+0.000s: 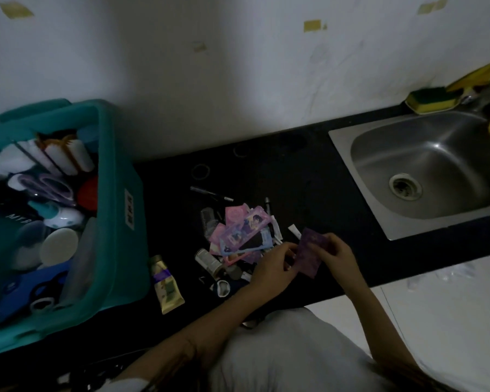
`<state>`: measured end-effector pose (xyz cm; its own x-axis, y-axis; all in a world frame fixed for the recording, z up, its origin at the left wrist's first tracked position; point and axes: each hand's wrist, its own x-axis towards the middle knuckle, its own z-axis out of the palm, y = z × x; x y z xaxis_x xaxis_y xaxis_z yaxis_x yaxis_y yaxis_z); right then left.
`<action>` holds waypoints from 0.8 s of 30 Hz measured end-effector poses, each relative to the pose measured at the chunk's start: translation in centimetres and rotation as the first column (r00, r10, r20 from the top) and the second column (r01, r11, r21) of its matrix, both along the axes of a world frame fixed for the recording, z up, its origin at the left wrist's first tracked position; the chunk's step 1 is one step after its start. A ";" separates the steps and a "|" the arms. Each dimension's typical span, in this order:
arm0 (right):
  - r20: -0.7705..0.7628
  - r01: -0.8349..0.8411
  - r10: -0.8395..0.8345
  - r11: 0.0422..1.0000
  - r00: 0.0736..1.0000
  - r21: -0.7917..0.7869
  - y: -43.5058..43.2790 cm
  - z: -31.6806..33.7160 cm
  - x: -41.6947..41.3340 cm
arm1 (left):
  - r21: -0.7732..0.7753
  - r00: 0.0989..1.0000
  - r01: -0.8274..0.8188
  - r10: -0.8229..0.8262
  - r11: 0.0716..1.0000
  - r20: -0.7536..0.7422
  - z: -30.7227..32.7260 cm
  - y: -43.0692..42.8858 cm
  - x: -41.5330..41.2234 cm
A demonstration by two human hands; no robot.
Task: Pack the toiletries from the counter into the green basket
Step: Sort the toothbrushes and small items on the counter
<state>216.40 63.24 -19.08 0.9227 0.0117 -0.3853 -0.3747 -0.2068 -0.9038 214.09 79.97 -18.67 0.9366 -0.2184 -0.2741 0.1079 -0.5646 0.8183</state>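
Both grips pinched one flat, glossy purple sachet (309, 257) just above the front of the matte black desk (294, 171). The left grip (275, 264) held its left edge and the right grip (337, 256) curled round its right side. Just left of it lay a loose heap of sachets (246, 233), slick pink and purple, with a small cylindrical bottle (207, 259) at its edge. A soft, crimped cream tube (167, 284) lay flat beside the green basket (116, 236). This rigid plastic tub stood at the desk's left end, crowded with bottles, a round white lid (58, 246) and a bristled brush (65, 148). A smooth steel sink (408, 154) sat well to the right.
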 end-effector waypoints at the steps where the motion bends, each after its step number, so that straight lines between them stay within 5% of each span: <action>1: -0.026 0.043 -0.041 0.994 0.999 0.105 0.5 0.4 0.2 | -0.025 1.000 0.010 -0.010 1.000 0.014 0.0 0.2 0.0; 4: -0.177 0.179 -0.117 0.902 0.977 0.393 2.3 1.2 1.4 | 0.066 0.985 -0.009 -0.002 0.998 0.173 0.0 1.5 0.5; 7: -0.293 0.271 -0.150 0.858 0.944 0.436 3.9 1.7 2.7 | 0.250 0.950 -0.174 0.096 0.952 0.296 0.2 4.3 2.2; 10: -0.293 0.287 -0.159 0.833 0.943 0.473 5.3 1.7 3.4 | 0.462 0.982 -0.132 0.053 0.877 0.182 -0.3 7.4 3.5; 14: -0.331 0.270 -0.115 0.839 0.937 0.472 5.9 1.5 3.4 | 0.541 0.988 -0.134 0.152 0.830 0.012 -1.0 9.0 4.3; 24: -0.427 0.317 -0.094 0.813 0.899 0.489 5.5 1.5 3.3 | 0.267 0.939 -0.336 0.342 0.903 0.026 -1.2 9.9 4.8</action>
